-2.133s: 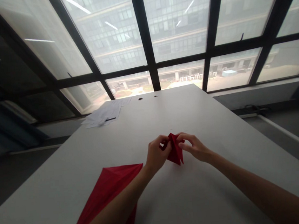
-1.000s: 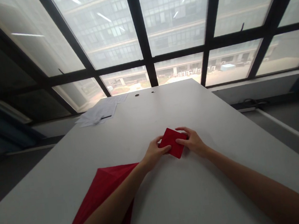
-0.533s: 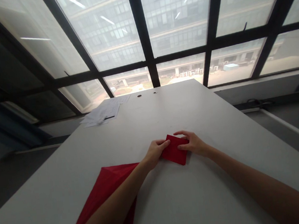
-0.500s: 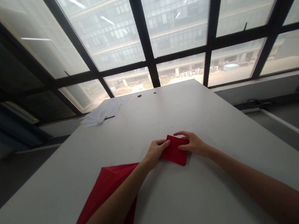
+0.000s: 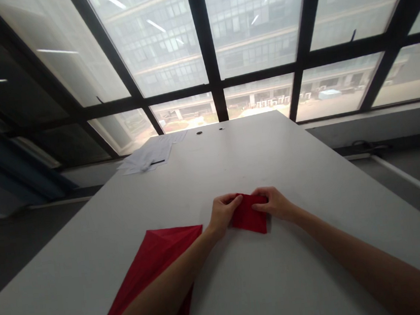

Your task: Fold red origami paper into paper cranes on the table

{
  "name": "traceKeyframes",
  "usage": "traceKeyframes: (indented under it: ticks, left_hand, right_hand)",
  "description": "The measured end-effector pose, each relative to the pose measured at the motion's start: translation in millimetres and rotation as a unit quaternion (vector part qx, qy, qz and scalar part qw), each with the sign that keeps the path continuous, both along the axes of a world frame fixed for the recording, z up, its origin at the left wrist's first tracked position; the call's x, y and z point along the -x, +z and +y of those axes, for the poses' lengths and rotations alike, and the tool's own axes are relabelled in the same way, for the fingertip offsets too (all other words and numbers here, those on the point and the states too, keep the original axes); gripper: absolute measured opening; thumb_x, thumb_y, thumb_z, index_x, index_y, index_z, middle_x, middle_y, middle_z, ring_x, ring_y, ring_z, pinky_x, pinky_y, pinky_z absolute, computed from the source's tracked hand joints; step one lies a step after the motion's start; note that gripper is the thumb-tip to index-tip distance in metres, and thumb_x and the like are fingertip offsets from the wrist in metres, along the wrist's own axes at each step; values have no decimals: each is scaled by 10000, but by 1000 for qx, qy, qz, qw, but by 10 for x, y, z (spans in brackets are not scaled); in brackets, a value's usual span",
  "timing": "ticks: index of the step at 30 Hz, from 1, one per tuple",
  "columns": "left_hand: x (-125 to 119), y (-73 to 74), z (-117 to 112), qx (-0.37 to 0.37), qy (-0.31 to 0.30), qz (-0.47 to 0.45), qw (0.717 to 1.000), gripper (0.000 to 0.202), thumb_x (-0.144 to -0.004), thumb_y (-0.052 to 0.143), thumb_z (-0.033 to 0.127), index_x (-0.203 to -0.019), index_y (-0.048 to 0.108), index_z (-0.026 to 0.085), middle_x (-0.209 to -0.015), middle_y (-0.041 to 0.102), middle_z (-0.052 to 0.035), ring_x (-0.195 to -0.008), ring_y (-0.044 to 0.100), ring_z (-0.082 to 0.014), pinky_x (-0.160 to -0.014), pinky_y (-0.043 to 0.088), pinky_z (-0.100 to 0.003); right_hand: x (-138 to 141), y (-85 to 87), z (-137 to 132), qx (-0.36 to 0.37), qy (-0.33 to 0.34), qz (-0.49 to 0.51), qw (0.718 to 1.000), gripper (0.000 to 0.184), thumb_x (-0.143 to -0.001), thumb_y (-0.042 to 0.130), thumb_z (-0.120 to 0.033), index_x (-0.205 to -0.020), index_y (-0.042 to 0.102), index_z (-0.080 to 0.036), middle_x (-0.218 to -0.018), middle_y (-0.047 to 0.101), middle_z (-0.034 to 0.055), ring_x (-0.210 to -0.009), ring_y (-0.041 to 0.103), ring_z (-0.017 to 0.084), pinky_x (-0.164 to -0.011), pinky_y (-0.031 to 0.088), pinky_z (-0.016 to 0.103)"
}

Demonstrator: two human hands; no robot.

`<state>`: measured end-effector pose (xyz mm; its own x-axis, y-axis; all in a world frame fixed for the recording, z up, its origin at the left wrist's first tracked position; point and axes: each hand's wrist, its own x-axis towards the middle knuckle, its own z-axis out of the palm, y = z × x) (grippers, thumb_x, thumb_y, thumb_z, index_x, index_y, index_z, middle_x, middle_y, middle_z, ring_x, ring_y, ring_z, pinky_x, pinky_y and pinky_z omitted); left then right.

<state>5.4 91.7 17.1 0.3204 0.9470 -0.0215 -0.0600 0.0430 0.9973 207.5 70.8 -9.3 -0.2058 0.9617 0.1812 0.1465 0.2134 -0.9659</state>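
Left hand [image 5: 223,214] pinching one small red square [image 5: 248,220] at upper left, right hand [image 5: 275,203] gripping its upper right, square at mid-desk [image 5: 281,165], one larger red sheet [image 5: 151,259] half-hidden by left forearm [image 5: 170,284], one dark pen-like item [image 5: 158,161] on loose papers [image 5: 145,154]

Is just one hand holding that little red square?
No, the left hand and the right hand both hold the little red square, each with its thumb on the side facing us.

Left hand [image 5: 225,214], right hand [image 5: 276,203] both bare. Forearms [image 5: 347,248] bare, slender, tapering toward hands.
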Motion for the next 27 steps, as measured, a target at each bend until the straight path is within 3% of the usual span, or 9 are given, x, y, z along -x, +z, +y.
traceKeyframes:
  ticks: [8, 11, 15, 21, 27]
  left_hand:
    - [19, -16, 8, -12, 7, 6, 1000, 355, -746, 769, 466, -832, 767, 122, -752, 718, -59, -596, 581, -135, -538, 443, -228]
    - [53, 3, 16, 17, -37, -26, 999, 407, -809, 693, 518, -935, 755, 137, -825, 718, -74, -675, 628, -164, -589, 480, -246]
    - [104, 23, 27, 9, -106, -57, 993, 382, -810, 722, 433, -1027, 741, 120, -933, 725, -110, -825, 652, -201, -742, 514, -293]
    - [131, -19, 63, 20, -79, -76, 994, 349, -789, 759, 373, -1040, 747, 131, -904, 734, -93, -791, 654, -181, -766, 508, -308]
    - [155, -50, 94, 5, -92, -55, 994, 295, -760, 777, 352, -966, 750, 144, -844, 722, -62, -753, 643, -166, -719, 495, -276]
  right_hand:
    - [-9, 57, -21, 15, 9, -2, 1000, 207, -721, 738, -315, -855, 695, -163, -753, 685, 18, -653, 596, 159, -586, 477, 260]
    - [-64, 132, -34, 59, 38, 23, 997, 253, -720, 749, -340, -893, 698, -162, -810, 705, 31, -692, 624, 171, -609, 491, 267]
    - [-135, 174, -41, 107, 74, 41, 991, 311, -710, 769, -356, -948, 707, -164, -851, 725, 38, -706, 646, 178, -631, 506, 279]
    - [-172, 193, -55, 123, 99, 20, 987, 302, -732, 756, -332, -974, 714, -155, -853, 730, 46, -707, 656, 180, -620, 508, 271]
    - [-177, 249, -74, 126, 111, 2, 986, 298, -724, 755, -333, -961, 720, -156, -818, 725, 32, -682, 646, 172, -599, 498, 257]
